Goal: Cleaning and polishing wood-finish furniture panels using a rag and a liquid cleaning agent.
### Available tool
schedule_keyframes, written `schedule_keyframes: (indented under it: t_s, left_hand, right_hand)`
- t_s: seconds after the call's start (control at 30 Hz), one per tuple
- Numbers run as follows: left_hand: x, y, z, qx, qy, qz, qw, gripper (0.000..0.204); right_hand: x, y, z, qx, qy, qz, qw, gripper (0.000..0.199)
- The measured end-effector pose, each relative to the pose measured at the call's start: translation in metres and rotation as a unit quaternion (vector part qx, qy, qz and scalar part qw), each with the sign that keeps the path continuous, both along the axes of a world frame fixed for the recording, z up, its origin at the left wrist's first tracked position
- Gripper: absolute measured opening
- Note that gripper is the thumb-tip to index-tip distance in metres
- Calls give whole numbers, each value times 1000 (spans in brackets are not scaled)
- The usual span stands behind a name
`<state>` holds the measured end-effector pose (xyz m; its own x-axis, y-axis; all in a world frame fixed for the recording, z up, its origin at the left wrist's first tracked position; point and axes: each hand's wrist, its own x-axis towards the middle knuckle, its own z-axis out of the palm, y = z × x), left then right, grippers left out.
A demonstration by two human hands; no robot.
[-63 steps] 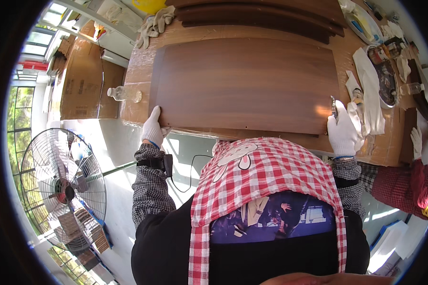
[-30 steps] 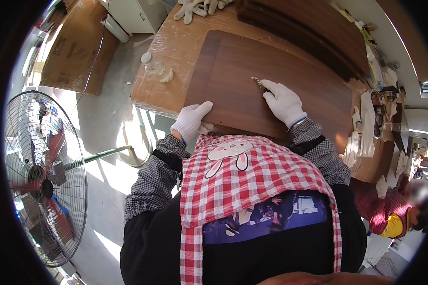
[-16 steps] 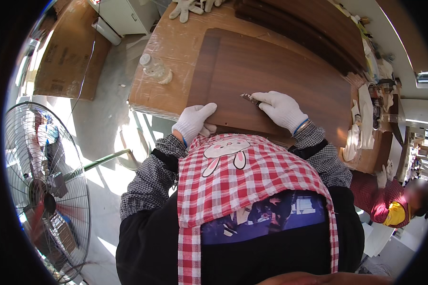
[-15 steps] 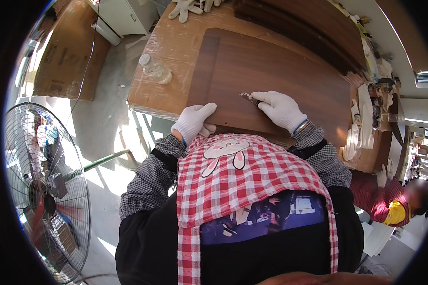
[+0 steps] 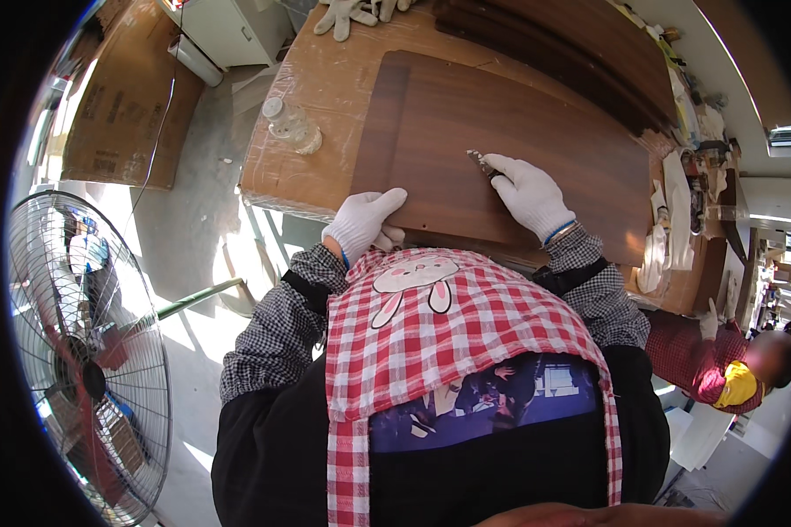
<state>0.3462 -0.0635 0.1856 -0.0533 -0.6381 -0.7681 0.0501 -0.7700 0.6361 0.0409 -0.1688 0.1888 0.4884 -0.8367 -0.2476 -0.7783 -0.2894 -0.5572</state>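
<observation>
1. On the desk (image 5: 325, 79), wrapped in clear film, a dark brown wooden panel (image 5: 518, 149) lies flat, its near edge just overhanging the desk edge closest to the person.
2. Left hand (image 5: 363, 224), in a white glove, rests on the panel's near left corner; fingers lie over the top face and the thumb curls at the edge, so the grip is pressed onto the panel.
3. Right hand (image 5: 529, 193), also in a white glove, sits on the panel's top face right of centre. Its grip is pinched around a small metal-tipped tool (image 5: 481, 162), whose tip touches the panel surface.
4. A clear plastic bottle (image 5: 292, 127) lies on its side on the desk, left of the panel and apart from it.
5. A pair of pale work gloves (image 5: 351, 13) lies at the far edge of the desk.
6. More dark boards (image 5: 571, 44) are stacked beyond the panel.
7. A standing fan (image 5: 88, 351) is on the floor to the person's left.
8. Another person (image 5: 729, 369) in a red checked top is at the right rim.
</observation>
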Motion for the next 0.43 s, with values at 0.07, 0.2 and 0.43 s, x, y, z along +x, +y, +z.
schedule_keyframes:
  t_s: [0.07,0.2,0.43]
  left_hand:
    - [-2,0,-2,-3,3,4,1000,66]
    - [-2,-1,-2,1,-5,-2,1000,67]
    - [-3,-1,-3,7,5,-9,1000,71]
  right_hand:
    - [-2,-1,-2,0,4,-21,1000,42]
    - [-2,1,1,-6,18,1,1000,42]
    - [-7,-2,0,6,15,1,1000,43]
